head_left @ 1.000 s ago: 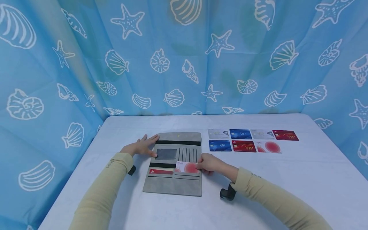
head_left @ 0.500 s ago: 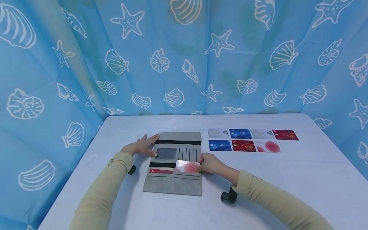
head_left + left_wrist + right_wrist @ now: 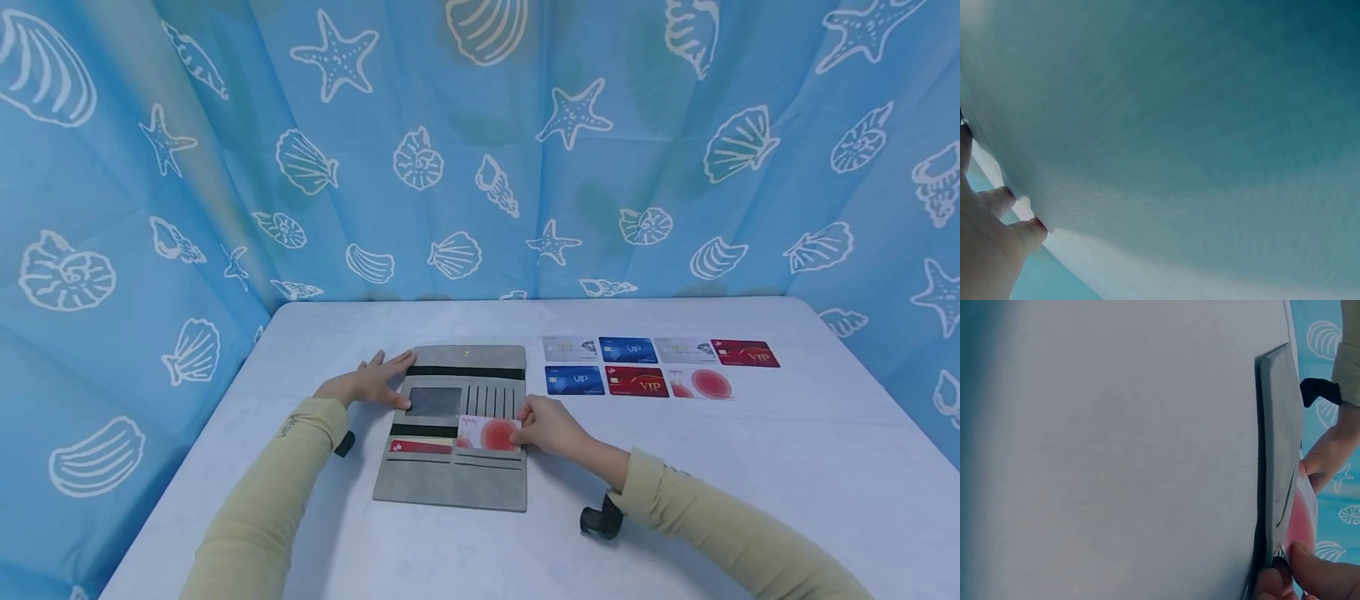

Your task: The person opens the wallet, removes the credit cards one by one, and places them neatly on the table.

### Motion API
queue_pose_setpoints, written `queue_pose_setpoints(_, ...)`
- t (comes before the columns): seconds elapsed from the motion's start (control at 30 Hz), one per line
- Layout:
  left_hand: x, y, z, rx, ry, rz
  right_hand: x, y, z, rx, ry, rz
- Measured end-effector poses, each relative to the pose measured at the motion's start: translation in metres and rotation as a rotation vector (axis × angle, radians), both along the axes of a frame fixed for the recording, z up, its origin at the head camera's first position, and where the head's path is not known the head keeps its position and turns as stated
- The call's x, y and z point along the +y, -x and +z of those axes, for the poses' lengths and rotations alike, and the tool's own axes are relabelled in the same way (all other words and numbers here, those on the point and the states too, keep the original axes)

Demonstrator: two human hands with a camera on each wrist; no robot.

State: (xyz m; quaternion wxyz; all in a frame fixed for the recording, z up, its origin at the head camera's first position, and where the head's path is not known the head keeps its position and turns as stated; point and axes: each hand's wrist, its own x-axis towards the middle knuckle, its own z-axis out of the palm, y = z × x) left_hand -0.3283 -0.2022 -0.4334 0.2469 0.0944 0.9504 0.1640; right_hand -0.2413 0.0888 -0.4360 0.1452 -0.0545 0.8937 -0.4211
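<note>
A grey wallet [image 3: 450, 492] lies unfolded on the table, with card slots, a dark clear window and two black strips. My right hand [image 3: 551, 427] pinches the right end of a white card with pink circles [image 3: 480, 433]. The card's lower edge is at a right-hand slot of the wallet; how deep it sits is hidden. In the right wrist view the thumb presses on the pink card [image 3: 1300, 519] beside the wallet's edge. My left hand [image 3: 367, 385] rests with spread fingers on the wallet's left edge. A red card [image 3: 420, 447] pokes out of a left slot.
Several cards lie in two rows on the right: silver and blue ones, a red VIP card [image 3: 637, 382] and another pink-circle card [image 3: 701, 383]. Dark wrist cameras [image 3: 602, 518] hang by the sleeves. A blue shell-print curtain [image 3: 480, 167] stands behind the white table [image 3: 675, 467].
The pink-circle card has risen slightly away from me, and more of its face shows. My right hand has shifted a little with it. The left hand stays put.
</note>
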Motion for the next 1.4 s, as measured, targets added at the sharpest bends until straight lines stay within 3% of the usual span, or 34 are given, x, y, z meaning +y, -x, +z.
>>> queue_pose_setpoints(0.33,0.001,-0.001,0.002,-0.003,-0.01,0.014,0.003,-0.002,0.0,0.031,0.104,0.017)
queue_pose_setpoints(0.7,0.0,0.001,-0.001,0.004,0.001,-0.005,0.007,-0.006,0.004,0.091,0.097,0.094)
queue_pose_setpoints(0.97,0.001,0.0,0.0,0.003,0.006,-0.015,0.014,-0.006,0.005,0.067,0.195,0.04)
queue_pose_setpoints(1.4,0.0,0.0,-0.001,0.018,0.009,-0.007,0.022,-0.011,0.018,0.116,0.28,-0.058)
